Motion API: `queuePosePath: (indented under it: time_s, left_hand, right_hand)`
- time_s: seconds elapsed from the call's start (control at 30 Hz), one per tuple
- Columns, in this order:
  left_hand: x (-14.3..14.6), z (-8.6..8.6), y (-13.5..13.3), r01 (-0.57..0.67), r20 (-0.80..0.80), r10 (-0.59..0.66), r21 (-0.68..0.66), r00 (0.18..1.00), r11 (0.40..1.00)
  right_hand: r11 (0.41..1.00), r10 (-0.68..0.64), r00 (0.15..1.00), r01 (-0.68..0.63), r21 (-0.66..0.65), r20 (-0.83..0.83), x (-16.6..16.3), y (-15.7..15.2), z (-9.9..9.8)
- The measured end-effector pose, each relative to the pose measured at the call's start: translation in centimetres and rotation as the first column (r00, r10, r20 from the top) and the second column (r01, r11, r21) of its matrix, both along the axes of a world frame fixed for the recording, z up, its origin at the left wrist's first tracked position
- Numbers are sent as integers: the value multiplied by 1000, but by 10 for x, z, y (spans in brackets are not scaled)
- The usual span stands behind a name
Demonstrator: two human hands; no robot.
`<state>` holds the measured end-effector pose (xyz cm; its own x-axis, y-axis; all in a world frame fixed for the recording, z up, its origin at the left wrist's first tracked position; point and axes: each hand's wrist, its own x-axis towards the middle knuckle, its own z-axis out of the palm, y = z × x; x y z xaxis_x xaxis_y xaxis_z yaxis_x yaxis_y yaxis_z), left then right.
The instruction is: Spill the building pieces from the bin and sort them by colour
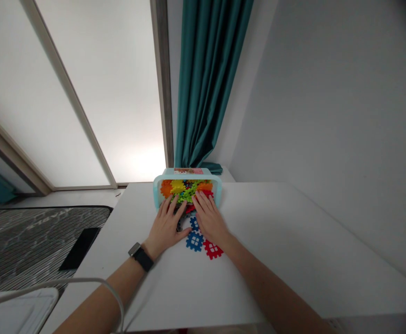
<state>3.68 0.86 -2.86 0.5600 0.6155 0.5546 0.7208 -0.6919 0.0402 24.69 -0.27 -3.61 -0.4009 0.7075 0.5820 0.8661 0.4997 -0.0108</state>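
A light blue plastic box [157, 185] lies on the white table with its opening toward me, full of toothed plastic building pieces [178, 186] in orange, yellow, green and red. At the left of the opening, my left hand [167, 226] rests palm down, fingers spread, their tips touching the pieces. My right hand [209, 221] lies flat at the right side, fingertips over the red and green ones. Below and between the hands are a blue square piece [195, 241] and a red square piece [213, 249] on the tabletop. Whatever lies under my palms is hidden.
The white table [275, 260] reaches to the wall on the right. A teal curtain [206, 83] hangs behind the box. On the left are a dark phone-like slab [80, 248], a patterned grey mat [32, 232] and a pale cable [94, 279] crossing my left forearm.
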Motion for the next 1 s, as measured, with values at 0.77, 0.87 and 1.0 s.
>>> queuePosePath:
  time_s: [0.77,0.87,1.0]
  left_hand:
    - [-9,-5,-3,-8,-72,7,-13,997,1000]
    - [-8,-5,2,-6,-76,6,-7,997,1000]
    - [-4,-7,9,-12,-79,12,0,997,1000]
  right_hand:
    - [972,27,999,-32,-232,-24,1,-11,-9]
    - [969,45,999,-50,-242,-25,5,-5,-10]
    - [963,81,996,-84,-254,-21,12,6,-7]
